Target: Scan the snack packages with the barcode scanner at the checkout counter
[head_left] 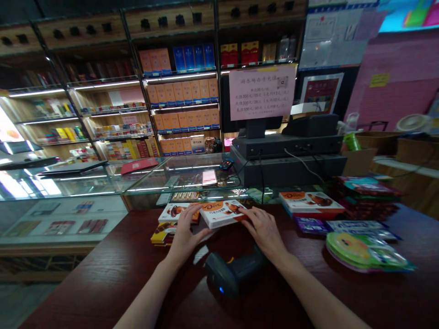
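Observation:
A white and orange Dove chocolate box (222, 214) is between my two hands above the dark red counter. My left hand (185, 233) has its fingers at the box's left end, with the thumb spread below. At the right end, the fingers of my right hand (265, 228) press against the box's edge. Beside my left hand lies another white chocolate box (169, 212), on top of yellow and brown packs (163, 234). A dark barcode scanner (222, 274) with a blue light lies on the counter between my forearms, its handle partly under my right wrist.
To the right lie another Dove box (310, 203), purple packets (310, 225), a green toy-like package (365, 251) and a stack of dark red packages (368, 196). Behind stand a register monitor with a paper sign (262, 91), a glass display case (144, 180) and stocked shelves (185, 107).

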`<state>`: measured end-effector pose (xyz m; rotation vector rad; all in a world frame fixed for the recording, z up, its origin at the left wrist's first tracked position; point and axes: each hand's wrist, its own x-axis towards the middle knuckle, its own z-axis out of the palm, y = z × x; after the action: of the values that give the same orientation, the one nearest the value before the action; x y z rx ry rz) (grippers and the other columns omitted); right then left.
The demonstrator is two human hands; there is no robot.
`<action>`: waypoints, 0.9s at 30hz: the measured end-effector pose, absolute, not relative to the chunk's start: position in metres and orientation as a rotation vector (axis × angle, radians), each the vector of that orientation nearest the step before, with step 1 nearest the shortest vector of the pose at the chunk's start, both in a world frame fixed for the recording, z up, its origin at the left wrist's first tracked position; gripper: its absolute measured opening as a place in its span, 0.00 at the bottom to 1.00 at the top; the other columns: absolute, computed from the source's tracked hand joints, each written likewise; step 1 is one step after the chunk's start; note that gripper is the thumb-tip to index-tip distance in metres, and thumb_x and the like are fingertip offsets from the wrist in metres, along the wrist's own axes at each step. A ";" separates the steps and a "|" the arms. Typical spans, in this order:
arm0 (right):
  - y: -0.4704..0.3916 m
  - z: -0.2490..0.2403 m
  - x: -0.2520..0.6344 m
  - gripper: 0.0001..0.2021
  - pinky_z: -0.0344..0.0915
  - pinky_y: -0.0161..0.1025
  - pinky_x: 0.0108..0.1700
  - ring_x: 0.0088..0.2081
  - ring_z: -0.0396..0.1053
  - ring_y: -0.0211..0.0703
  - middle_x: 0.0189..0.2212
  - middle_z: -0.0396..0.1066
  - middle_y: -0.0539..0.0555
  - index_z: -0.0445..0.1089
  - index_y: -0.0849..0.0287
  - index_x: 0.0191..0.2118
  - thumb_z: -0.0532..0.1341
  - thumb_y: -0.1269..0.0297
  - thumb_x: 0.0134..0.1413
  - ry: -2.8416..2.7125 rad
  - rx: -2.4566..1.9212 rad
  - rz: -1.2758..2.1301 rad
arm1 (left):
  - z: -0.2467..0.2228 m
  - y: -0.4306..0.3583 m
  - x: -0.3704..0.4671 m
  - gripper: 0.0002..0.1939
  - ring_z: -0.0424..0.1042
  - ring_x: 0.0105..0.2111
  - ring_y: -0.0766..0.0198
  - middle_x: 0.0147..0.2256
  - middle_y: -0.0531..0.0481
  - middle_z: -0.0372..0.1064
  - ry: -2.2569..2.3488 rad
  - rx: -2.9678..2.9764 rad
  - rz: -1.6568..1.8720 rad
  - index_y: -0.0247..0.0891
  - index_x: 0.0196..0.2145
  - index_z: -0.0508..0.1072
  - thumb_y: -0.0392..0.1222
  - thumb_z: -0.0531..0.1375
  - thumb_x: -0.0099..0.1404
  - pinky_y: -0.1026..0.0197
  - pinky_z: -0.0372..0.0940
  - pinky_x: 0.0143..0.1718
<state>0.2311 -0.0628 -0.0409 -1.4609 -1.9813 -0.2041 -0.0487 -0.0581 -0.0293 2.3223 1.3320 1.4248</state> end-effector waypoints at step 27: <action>-0.078 -0.021 0.232 0.21 0.56 0.55 0.64 0.63 0.62 0.53 0.60 0.69 0.57 0.66 0.52 0.62 0.56 0.61 0.65 -2.199 -1.311 0.124 | -0.027 -0.059 -0.059 0.12 0.72 0.48 0.56 0.44 0.48 0.73 1.753 2.755 1.537 0.46 0.48 0.75 0.43 0.62 0.67 0.38 0.49 0.66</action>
<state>0.2322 -0.0780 -0.0209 -1.3113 -2.1994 0.1242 -0.0592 -0.0593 -0.0269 2.7551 1.7526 1.5370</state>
